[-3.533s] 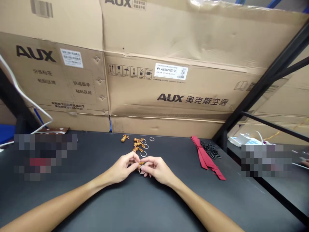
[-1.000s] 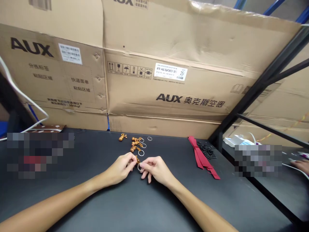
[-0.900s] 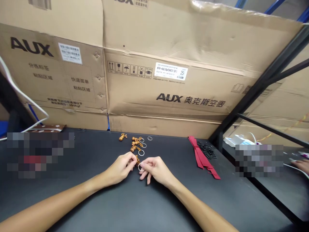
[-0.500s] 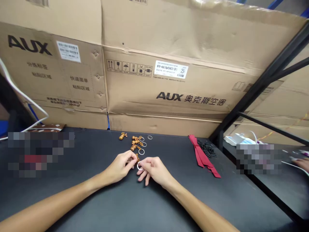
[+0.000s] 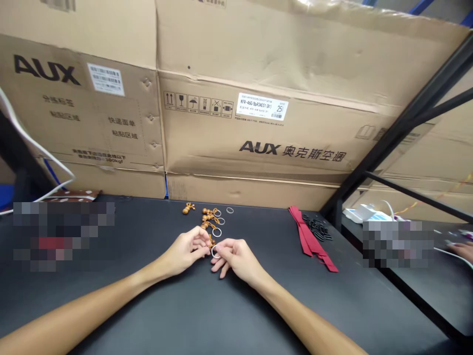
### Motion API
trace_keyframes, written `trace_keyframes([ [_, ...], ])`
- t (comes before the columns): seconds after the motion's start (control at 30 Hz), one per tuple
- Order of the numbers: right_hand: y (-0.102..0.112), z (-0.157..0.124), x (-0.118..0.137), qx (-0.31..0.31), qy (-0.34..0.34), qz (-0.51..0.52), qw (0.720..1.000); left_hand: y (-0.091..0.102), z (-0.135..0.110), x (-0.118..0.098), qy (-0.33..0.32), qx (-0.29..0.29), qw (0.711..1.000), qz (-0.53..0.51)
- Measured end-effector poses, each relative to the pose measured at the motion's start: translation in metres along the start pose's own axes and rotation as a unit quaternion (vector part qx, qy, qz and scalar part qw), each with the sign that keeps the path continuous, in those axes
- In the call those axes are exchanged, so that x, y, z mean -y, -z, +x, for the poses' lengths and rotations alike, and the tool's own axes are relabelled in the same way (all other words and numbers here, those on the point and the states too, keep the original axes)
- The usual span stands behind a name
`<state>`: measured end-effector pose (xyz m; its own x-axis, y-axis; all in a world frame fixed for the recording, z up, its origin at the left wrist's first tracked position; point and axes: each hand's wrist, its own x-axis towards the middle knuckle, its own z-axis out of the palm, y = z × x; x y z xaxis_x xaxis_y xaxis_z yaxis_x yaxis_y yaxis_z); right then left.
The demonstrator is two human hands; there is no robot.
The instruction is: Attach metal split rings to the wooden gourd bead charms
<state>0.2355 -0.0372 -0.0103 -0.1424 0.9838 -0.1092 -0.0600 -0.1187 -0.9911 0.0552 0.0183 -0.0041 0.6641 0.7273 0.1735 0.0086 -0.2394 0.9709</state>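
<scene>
Both forearms are reaching in from the near edge of the surface (image 5: 207, 315) and meeting at its middle.

The left hand (image 5: 186, 250) is pinching thumb against forefinger at the cord of a small wooden gourd charm (image 5: 211, 242). The exact contact is too small to resolve.

The right hand (image 5: 236, 256) is pinching a metal split ring (image 5: 215, 253) between thumb and forefinger. Its remaining fingers, curled in 3.5 s ago, are now fanning down onto the surface.

The charm, which was lying over the ring then, is now sitting just beyond it, touching or nearly so. Whether the cord is passing through the ring cannot be told. Neither hand is leaving its position at the middle of the surface.

Just beyond the hands, a cluster of charms carrying rings (image 5: 211, 219) is lying unchanged. A lone gourd (image 5: 188, 208) and a loose ring (image 5: 229, 210) are lying near the far edge.

Toward the far right corner, red ribbons (image 5: 312, 241) are lying beside a pile of black loops (image 5: 318, 228). Cardboard boxes (image 5: 258, 123) are standing behind the far edge.

At the far right, another person's hand (image 5: 461, 249) is showing over a neighbouring table.
</scene>
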Motion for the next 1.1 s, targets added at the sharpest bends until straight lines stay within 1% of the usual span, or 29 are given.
trace_keyframes([
  [0.17,0.000,0.000,-0.001,-0.004,0.008,-0.021,1.000,0.001,0.000,0.000,0.001,0.006,1.000,0.016],
  [0.37,0.000,0.000,-0.002,-0.005,0.017,-0.041,0.999,0.003,0.001,-0.001,0.025,0.029,0.999,0.032],
  [0.53,0.001,-0.001,-0.001,0.009,0.018,-0.057,0.998,0.003,0.001,0.000,0.016,0.039,0.997,0.069],
  [0.6,0.003,-0.002,0.000,0.007,0.040,-0.090,0.995,0.003,0.001,-0.001,0.010,0.041,0.997,0.072],
  [0.7,0.007,-0.004,0.003,-0.009,0.112,-0.173,0.979,0.002,0.001,-0.002,0.000,0.043,0.997,0.070],
  [0.8,0.010,-0.006,0.009,0.022,0.168,-0.243,0.955,0.003,0.000,-0.004,-0.005,0.050,0.997,0.063],
  [0.87,0.011,-0.007,0.011,0.045,0.190,-0.271,0.942,0.003,0.000,-0.004,-0.001,0.060,0.997,0.052],
  [0.93,0.011,-0.007,0.013,0.049,0.206,-0.285,0.935,0.003,0.001,-0.003,0.005,0.064,0.997,0.043],
  [1.1,0.012,-0.007,0.013,0.061,0.225,-0.299,0.925,0.003,0.002,0.000,0.021,0.042,0.997,0.060],
])
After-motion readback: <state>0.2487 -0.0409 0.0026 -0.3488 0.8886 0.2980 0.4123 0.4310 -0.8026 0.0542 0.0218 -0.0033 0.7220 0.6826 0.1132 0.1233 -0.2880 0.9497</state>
